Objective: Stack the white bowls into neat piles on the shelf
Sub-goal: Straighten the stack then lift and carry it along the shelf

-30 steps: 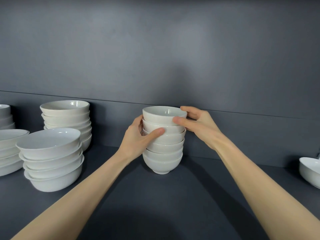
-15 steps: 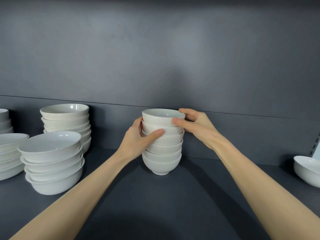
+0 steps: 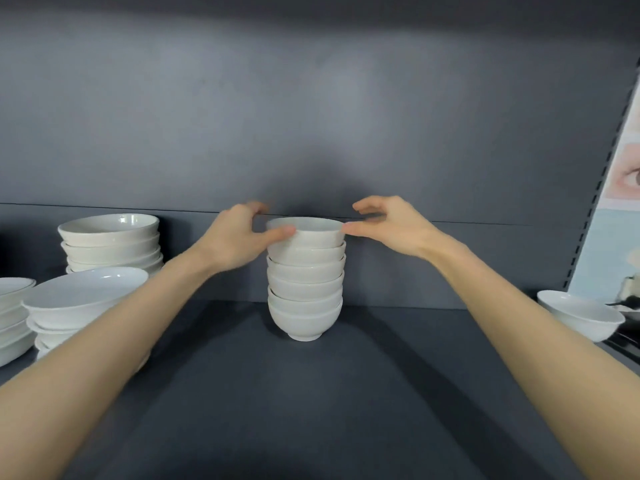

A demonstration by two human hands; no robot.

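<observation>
A pile of several small white bowls (image 3: pixel 304 289) stands upright in the middle of the dark shelf (image 3: pixel 311 403), close to the back wall. My left hand (image 3: pixel 232 237) is at the left of the top bowl (image 3: pixel 308 233), thumb tip resting on its side, fingers spread and blurred above the rim. My right hand (image 3: pixel 391 226) is at the right of the same bowl, thumb tip just touching the rim, fingers curled loosely above it. Neither hand closes around a bowl.
Left of the pile stand a taller stack of wide bowls (image 3: pixel 110 237) at the back, a stack of shallow bowls (image 3: pixel 79 299) in front, and another stack (image 3: pixel 14 313) at the frame edge. A single bowl (image 3: pixel 578 317) sits far right beside a printed panel (image 3: pixel 609 237).
Both hands have let go of the pile's sides and risen to the top bowl's rim, fingers spreading apart. The view has shifted slightly right; the pile stays in place.
</observation>
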